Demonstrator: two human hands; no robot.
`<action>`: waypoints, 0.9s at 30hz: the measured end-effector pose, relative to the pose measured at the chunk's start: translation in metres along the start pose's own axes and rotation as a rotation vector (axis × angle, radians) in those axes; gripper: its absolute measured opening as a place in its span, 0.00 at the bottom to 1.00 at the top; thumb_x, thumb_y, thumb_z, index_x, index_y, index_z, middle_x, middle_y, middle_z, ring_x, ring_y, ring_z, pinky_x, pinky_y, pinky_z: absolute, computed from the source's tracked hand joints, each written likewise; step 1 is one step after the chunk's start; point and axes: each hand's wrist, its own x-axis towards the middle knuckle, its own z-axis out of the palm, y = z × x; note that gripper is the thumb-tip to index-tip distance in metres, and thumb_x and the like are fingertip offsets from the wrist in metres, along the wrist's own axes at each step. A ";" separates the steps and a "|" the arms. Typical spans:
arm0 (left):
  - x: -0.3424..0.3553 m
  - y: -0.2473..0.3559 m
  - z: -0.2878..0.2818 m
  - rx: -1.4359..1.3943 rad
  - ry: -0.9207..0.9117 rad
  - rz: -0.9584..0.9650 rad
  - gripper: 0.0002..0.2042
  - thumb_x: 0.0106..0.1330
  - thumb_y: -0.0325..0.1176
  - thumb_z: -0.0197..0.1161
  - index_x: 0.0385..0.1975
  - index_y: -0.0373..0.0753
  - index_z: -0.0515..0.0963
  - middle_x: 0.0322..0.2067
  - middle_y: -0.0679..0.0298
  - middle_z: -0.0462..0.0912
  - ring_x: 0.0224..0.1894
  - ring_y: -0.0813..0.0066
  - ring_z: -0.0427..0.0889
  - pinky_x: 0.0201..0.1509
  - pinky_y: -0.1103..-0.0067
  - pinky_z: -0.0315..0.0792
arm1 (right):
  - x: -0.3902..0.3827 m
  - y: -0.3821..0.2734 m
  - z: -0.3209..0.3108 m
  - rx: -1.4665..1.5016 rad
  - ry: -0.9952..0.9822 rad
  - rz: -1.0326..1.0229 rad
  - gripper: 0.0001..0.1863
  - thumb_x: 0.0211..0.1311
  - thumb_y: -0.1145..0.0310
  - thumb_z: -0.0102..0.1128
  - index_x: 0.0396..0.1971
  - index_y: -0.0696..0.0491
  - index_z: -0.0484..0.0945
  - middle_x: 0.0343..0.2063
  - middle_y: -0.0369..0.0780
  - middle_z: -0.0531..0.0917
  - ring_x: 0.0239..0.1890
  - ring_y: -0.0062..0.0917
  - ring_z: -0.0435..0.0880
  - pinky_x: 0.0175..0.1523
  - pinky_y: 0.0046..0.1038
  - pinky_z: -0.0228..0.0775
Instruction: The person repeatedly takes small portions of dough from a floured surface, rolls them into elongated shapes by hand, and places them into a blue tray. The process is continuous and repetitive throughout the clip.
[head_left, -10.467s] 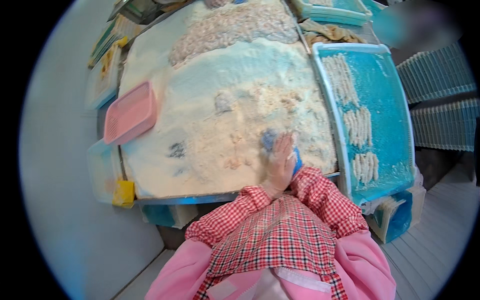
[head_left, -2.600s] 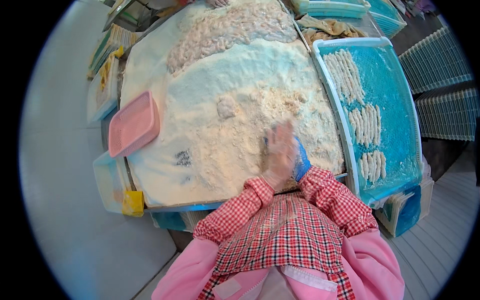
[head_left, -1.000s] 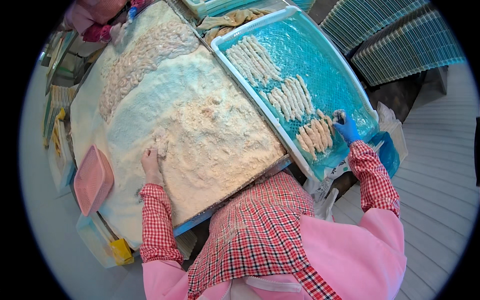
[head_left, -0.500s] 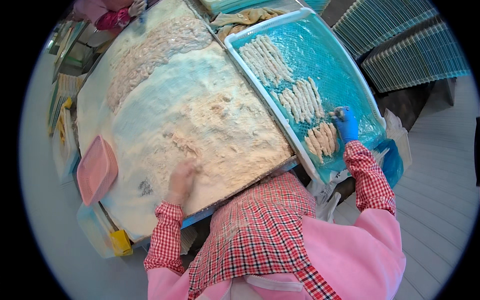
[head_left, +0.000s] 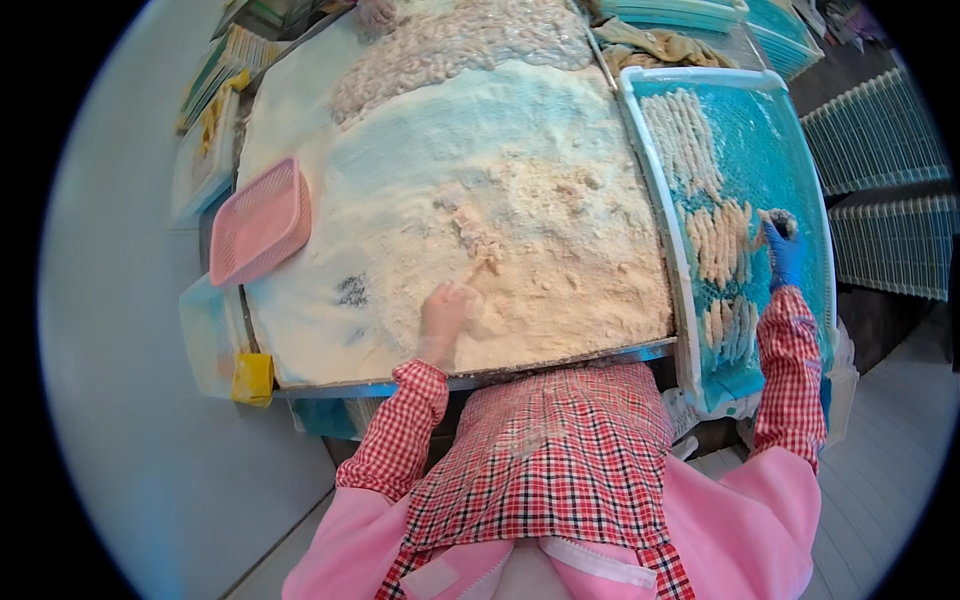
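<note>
My right hand (head_left: 786,255), in a blue glove with flour-caked fingertips, is over the white-rimmed tray (head_left: 655,190) on the right. Its fingers are closed on a flour-coated meat strip (head_left: 759,232) at the right end of the middle row. Further coated strips (head_left: 718,245) lie side by side in three groups on the tray's blue sheet. My left hand (head_left: 446,312), in a thin clear glove and slightly blurred, rests low over the floured tabletop (head_left: 580,310). One finger stretches toward a clump of coated meat strips (head_left: 478,240).
A pile of raw meat strips (head_left: 450,50) covers the far part of the table. On the left edge stands a pink plastic basket (head_left: 262,222). A yellow item (head_left: 253,379) hangs at the near left corner. Stacked trays (head_left: 880,130) stand beyond the tray on the right.
The view has swung, so the table and tray sit straighter. My right hand has moved from beside the nearest group of strips to the middle group. My left hand stays near the meat clump.
</note>
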 end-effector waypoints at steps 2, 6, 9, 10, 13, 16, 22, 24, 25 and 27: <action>-0.009 0.012 -0.013 -0.007 0.046 0.100 0.17 0.61 0.29 0.56 0.50 0.31 0.72 0.38 0.55 0.82 0.40 0.67 0.80 0.46 0.74 0.74 | -0.021 -0.065 0.030 0.095 -0.034 0.010 0.11 0.58 0.71 0.65 0.41 0.54 0.78 0.34 0.34 0.80 0.37 0.18 0.78 0.44 0.22 0.71; -0.028 0.023 -0.002 0.764 -0.065 0.616 0.19 0.64 0.34 0.53 0.53 0.36 0.71 0.47 0.51 0.78 0.47 0.55 0.77 0.52 0.70 0.71 | -0.076 -0.155 0.122 0.067 -0.289 -0.124 0.08 0.62 0.76 0.57 0.41 0.56 0.77 0.36 0.35 0.80 0.37 0.17 0.78 0.43 0.21 0.72; -0.033 0.012 -0.010 0.914 -0.125 0.499 0.20 0.64 0.36 0.53 0.55 0.37 0.70 0.50 0.51 0.76 0.51 0.57 0.75 0.55 0.69 0.69 | -0.108 -0.167 0.185 -0.392 -0.270 -0.924 0.22 0.50 0.88 0.49 0.46 0.55 0.76 0.45 0.45 0.78 0.48 0.34 0.78 0.50 0.28 0.72; -0.031 0.010 -0.014 0.863 -0.132 0.424 0.20 0.64 0.37 0.53 0.55 0.37 0.69 0.50 0.51 0.75 0.53 0.58 0.74 0.56 0.69 0.69 | -0.130 -0.160 0.200 -0.428 -0.280 -0.765 0.22 0.46 0.87 0.52 0.44 0.54 0.77 0.44 0.46 0.79 0.45 0.36 0.79 0.48 0.32 0.73; -0.029 0.022 0.006 0.502 0.057 0.144 0.22 0.62 0.38 0.55 0.56 0.39 0.69 0.49 0.51 0.76 0.51 0.57 0.75 0.55 0.69 0.69 | -0.198 -0.149 0.258 -0.695 -0.658 -0.541 0.18 0.52 0.67 0.62 0.44 0.55 0.76 0.37 0.46 0.78 0.38 0.40 0.78 0.40 0.36 0.74; -0.030 0.007 0.039 0.935 0.211 0.401 0.21 0.61 0.37 0.58 0.54 0.39 0.72 0.47 0.51 0.77 0.51 0.57 0.76 0.54 0.70 0.70 | -0.232 -0.130 0.306 -0.664 -0.814 -0.649 0.20 0.48 0.65 0.65 0.44 0.51 0.75 0.41 0.42 0.77 0.42 0.36 0.76 0.46 0.36 0.70; -0.012 0.003 -0.018 0.032 0.123 0.099 0.18 0.58 0.31 0.59 0.50 0.36 0.76 0.45 0.50 0.79 0.48 0.56 0.77 0.51 0.69 0.71 | -0.238 -0.144 0.293 -0.709 -0.691 -0.819 0.07 0.50 0.73 0.56 0.30 0.50 0.79 0.33 0.40 0.78 0.38 0.33 0.76 0.39 0.34 0.69; -0.014 -0.004 -0.019 0.330 0.155 0.431 0.18 0.58 0.29 0.57 0.49 0.35 0.76 0.45 0.49 0.79 0.47 0.54 0.77 0.51 0.68 0.71 | -0.256 -0.151 0.290 -0.703 -0.826 -0.784 0.08 0.49 0.73 0.55 0.31 0.50 0.80 0.31 0.40 0.78 0.37 0.35 0.76 0.38 0.35 0.69; -0.020 -0.006 -0.016 0.543 0.110 0.569 0.18 0.57 0.30 0.57 0.48 0.35 0.76 0.45 0.49 0.79 0.47 0.54 0.77 0.51 0.68 0.71 | -0.270 -0.140 0.295 -0.601 -0.912 -0.724 0.09 0.49 0.72 0.56 0.31 0.50 0.81 0.31 0.41 0.78 0.36 0.35 0.77 0.37 0.35 0.69; -0.020 -0.012 -0.017 0.784 0.113 0.619 0.16 0.58 0.32 0.58 0.46 0.36 0.77 0.43 0.50 0.79 0.45 0.56 0.78 0.51 0.68 0.71 | -0.280 -0.134 0.300 -0.564 -0.959 -0.694 0.09 0.50 0.71 0.56 0.32 0.50 0.81 0.31 0.43 0.78 0.37 0.36 0.77 0.37 0.37 0.70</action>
